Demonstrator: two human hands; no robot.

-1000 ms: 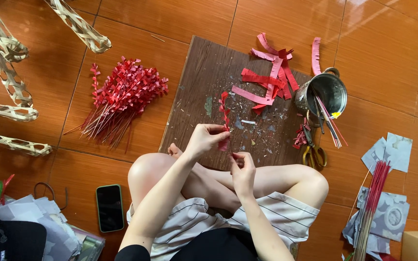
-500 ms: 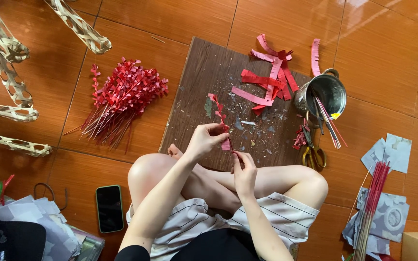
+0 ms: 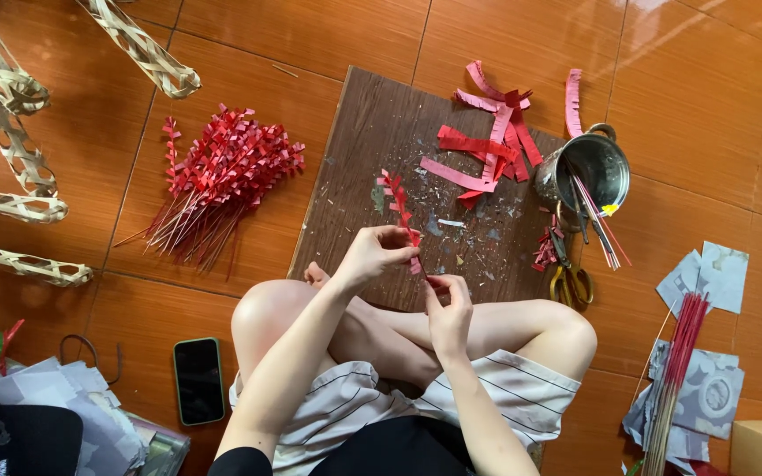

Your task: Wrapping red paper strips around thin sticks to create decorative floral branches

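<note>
I sit cross-legged on the floor at a dark wooden board (image 3: 372, 132). My left hand (image 3: 374, 254) pinches a thin stick wrapped with fringed red paper (image 3: 397, 203), which points up and away from me over the board. My right hand (image 3: 448, 310) grips the lower end of the same stick, thumb and fingers closed on the red paper. Loose red fringed paper strips (image 3: 487, 145) lie at the board's far right corner.
A bundle of finished red paper sticks (image 3: 222, 176) lies left of the board. A metal pot (image 3: 588, 172) with sticks, yellow-handled scissors (image 3: 571, 280), bare red sticks (image 3: 676, 370) on grey paper, woven bamboo frames (image 3: 11, 115) and a black phone (image 3: 198, 379) surround me.
The red-wrapped stick has swung from almost hidden between my hands to sticking up over the board. Both hands have kept their hold, shifting only slightly.
</note>
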